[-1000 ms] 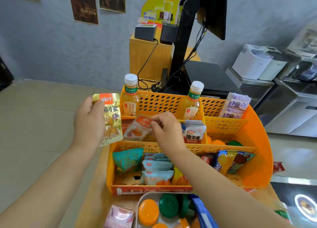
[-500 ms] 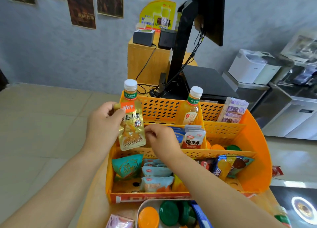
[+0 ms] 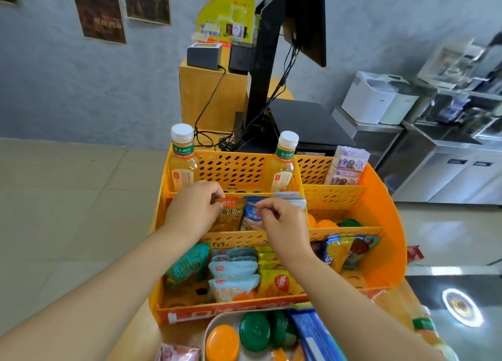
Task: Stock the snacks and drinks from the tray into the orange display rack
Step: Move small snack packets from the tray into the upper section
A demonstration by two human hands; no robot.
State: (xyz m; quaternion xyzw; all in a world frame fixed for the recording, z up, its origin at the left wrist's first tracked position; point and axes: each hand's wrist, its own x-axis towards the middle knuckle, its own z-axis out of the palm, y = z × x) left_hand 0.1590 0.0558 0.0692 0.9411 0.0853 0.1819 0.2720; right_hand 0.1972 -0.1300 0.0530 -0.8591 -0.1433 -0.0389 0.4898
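Note:
The orange display rack (image 3: 385, 197) stands on the counter in three stepped tiers. My left hand (image 3: 193, 208) pinches the top of a gold fish-snack packet (image 3: 229, 216) that stands inside the middle tier's left compartment. Beside it, my right hand (image 3: 282, 222) holds the top of a blue-and-white packet (image 3: 251, 215). Two tea bottles (image 3: 182, 159) (image 3: 282, 165) stand in the back tier. The white tray (image 3: 214, 325) at the bottom edge holds orange and green lidded cups and a blue packet.
The front tier holds a teal bag (image 3: 187, 265), pale-blue packets (image 3: 233, 273), yellow packets (image 3: 279, 282) and chocolate bars (image 3: 350, 249). Purple boxes (image 3: 347, 167) sit back right. A black monitor stand (image 3: 260, 89) and cables rise behind the rack. A pink packet (image 3: 176, 354) lies beside the tray.
My left hand carried the gold packet from the rack's left side down into the middle tier. My right hand let go of the orange-and-white packet and now holds the blue-and-white one.

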